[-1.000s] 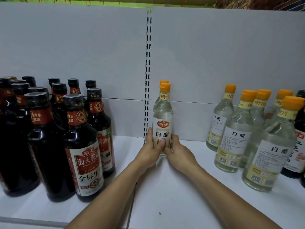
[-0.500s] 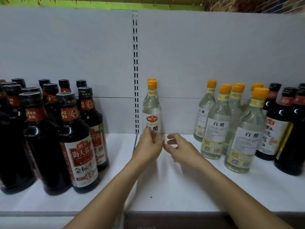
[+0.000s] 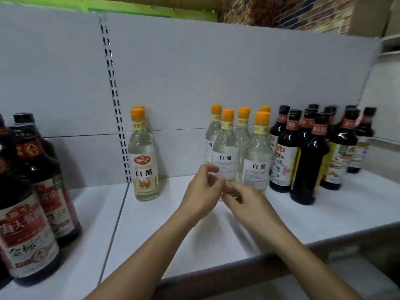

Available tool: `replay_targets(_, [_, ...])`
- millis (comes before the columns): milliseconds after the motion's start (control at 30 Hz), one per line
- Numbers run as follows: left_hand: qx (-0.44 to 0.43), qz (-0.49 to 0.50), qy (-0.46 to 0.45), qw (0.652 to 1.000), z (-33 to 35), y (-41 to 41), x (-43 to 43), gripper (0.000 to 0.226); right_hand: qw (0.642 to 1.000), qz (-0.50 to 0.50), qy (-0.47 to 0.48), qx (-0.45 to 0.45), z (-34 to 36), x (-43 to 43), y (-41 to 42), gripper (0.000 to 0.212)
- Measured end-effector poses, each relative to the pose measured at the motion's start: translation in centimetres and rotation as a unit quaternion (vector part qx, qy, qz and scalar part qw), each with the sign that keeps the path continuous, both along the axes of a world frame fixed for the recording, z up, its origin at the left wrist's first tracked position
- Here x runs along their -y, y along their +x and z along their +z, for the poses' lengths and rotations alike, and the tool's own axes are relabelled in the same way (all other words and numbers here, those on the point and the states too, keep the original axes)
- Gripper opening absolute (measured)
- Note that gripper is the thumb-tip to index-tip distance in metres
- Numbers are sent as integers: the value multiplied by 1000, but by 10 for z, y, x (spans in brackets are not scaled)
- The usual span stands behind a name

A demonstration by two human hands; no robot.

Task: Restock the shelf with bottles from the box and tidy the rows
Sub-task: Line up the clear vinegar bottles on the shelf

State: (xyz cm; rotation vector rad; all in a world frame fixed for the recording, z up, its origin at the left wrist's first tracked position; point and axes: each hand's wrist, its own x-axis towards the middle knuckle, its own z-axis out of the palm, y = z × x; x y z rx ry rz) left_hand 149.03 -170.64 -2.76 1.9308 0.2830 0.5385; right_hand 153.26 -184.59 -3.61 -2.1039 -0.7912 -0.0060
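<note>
On the white shelf [image 3: 216, 239], left hand [image 3: 202, 192] and right hand [image 3: 245, 203] meet, fingers loosely curled, at the clear bottles [image 3: 255, 167] at one o'clock; blur hides any grip. A lone bottle [image 3: 143, 161] stands at ten o'clock.

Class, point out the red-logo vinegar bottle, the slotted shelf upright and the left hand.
red-logo vinegar bottle [image 3: 143, 171]: head view, front label.
slotted shelf upright [image 3: 115, 94]: head view, mid strip.
left hand [image 3: 200, 191]: head view, back of hand.
</note>
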Motion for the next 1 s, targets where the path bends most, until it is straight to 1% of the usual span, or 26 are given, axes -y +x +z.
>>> replay_targets(100, [3,-32,2,999,-2,9,20,25,999,-39,-24,3,-5,23,7,22])
replay_targets(233, [-3,-67,1,998,-7,20,40,38,995,-85,-58,10,-14,46,22,21])
replay_targets(333, [-6,-69,5,998,-9,26,47,44,990,-121,-73,22,-17,60,32,14])
replay_targets(400, [-6,-68,3,998,-9,29,49,46,988,-130,-77,4,-17,66,39,13])
replay_targets(467, [-5,-65,4,998,-9,31,50,48,990,-120,-69,-20,-18,66,45,25])
replay_targets(567, [0,-61,9,998,-10,30,52,51,995,-83,-41,-40,-19,62,48,51])
replay_targets(600, [1,-62,9,998,-12,28,52,52,996,-77,-32,-41,-21,60,49,55])
replay_targets(633, [3,-64,8,998,-13,27,52,53,996,-74,-25,-43,-22,59,50,54])
replay_targets(700, [6,-68,3,998,-14,24,52,52,996,-76,-7,-45,-22,58,52,45])
replay_targets(800, [10,-80,-9,997,-16,21,49,46,997,-75,10,-32,-22,56,55,36])
replay_targets(900, [14,-90,-18,996,-16,18,41,52,998,-56,5,-12,-23,51,53,42])
replay_targets(967, [9,-91,-22,996,-15,13,35,58,999,-41,10,-16,-23,47,49,48])
replay_targets(1000, [7,-90,-23,996,-14,9,33,58,999,-32,15,-22,-23,45,47,51])
